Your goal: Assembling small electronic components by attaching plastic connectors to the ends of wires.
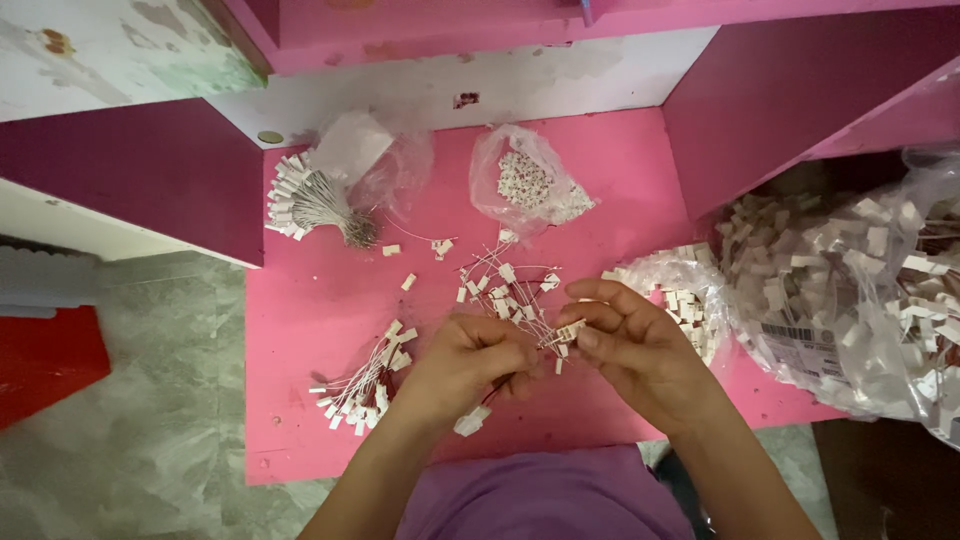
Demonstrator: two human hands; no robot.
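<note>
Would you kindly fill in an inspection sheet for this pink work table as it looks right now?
Surface: pink table, scuffed, loose white tags scattered.
Job's things: tangle of stringed tags between the hands; fanned bundle far left; smaller bundle near left.
Clutter: clear bags of tags; big bag at right.
Grippers: left hand closed on strings; right hand pinching a tag.
Cables: nothing seen.
Surroundings: grey tiled floor, red object, pink shelves.

Left hand (470,362) and right hand (625,340), fingertips pinched together
</note>
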